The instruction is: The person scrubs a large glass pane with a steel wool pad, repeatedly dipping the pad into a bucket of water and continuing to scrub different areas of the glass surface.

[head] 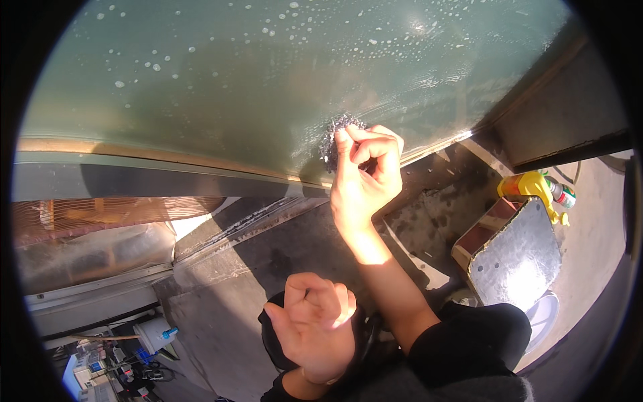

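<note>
My right hand point(369, 171) pinches a metal wire scouring pad point(344, 135) between thumb and fingers. The pad presses on a wet glass pane point(241, 85), close to the frame strip point(201, 163) along the pane's edge. Foamy streaks surround the pad, and white suds spots dot the glass farther up. Below, in front of my body, my left hand point(319, 326) hangs palm up with nothing in it. Its fingers are loosely curled and its thumb stands apart.
On the right stands a stool with a metal-covered top point(517, 251). Beside it are a yellow bottle point(532, 186), a spray can point(565, 195) and a pale round basin or lid point(545, 314). A white bucket point(153, 334) is at lower left, with bicycles point(158, 373) beyond.
</note>
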Action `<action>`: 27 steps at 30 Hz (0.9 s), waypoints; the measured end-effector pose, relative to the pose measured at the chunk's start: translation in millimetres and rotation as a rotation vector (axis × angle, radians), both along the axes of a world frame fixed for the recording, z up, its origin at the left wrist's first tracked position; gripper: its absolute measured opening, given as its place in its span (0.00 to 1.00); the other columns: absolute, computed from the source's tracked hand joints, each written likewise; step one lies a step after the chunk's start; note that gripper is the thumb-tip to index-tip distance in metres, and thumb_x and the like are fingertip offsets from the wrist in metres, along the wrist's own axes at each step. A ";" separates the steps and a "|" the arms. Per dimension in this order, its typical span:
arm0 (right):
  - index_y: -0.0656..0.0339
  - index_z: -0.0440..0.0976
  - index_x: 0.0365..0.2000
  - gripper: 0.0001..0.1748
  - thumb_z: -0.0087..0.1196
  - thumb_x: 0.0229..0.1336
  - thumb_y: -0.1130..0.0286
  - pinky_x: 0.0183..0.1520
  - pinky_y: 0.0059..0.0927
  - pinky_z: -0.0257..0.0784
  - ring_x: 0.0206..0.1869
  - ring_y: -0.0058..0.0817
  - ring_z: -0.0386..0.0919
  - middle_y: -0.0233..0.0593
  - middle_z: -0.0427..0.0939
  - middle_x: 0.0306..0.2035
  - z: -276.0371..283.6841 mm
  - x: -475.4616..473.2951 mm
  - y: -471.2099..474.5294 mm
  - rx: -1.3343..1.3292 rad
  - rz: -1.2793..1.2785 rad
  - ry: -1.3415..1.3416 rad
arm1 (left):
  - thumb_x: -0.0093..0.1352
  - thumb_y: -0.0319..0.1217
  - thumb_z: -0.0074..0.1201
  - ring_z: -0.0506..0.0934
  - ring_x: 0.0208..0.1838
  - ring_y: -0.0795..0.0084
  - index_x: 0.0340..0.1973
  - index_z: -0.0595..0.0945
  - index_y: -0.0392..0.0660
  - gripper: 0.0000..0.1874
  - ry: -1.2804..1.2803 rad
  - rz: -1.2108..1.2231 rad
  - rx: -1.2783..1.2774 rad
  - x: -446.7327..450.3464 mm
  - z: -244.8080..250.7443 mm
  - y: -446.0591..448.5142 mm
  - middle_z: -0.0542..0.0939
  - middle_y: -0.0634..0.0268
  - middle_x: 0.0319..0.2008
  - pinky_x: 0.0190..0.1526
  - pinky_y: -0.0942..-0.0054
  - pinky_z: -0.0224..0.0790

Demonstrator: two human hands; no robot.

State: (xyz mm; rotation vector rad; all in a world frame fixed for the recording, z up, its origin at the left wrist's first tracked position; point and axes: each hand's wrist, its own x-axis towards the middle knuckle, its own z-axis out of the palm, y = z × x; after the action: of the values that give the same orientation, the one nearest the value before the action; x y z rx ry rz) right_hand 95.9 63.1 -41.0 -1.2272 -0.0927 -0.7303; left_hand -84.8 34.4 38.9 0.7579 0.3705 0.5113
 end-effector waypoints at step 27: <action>0.58 0.64 0.21 0.21 0.69 0.52 0.86 0.50 0.27 0.71 0.41 0.22 0.73 0.34 0.80 0.31 5.0 -0.1 -5.7 0.327 0.140 0.169 | 0.81 0.58 0.29 0.57 0.22 0.78 0.51 0.75 0.36 0.35 -0.100 -0.004 -0.036 -7.6 5.6 1.1 0.60 0.72 0.17 0.27 0.77 0.50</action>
State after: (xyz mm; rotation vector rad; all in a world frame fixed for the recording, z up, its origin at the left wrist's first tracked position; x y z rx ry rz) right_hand 95.8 57.4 -36.0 -0.9539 0.0775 -0.4951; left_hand -92.4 35.5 44.5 0.6953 0.2840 0.5351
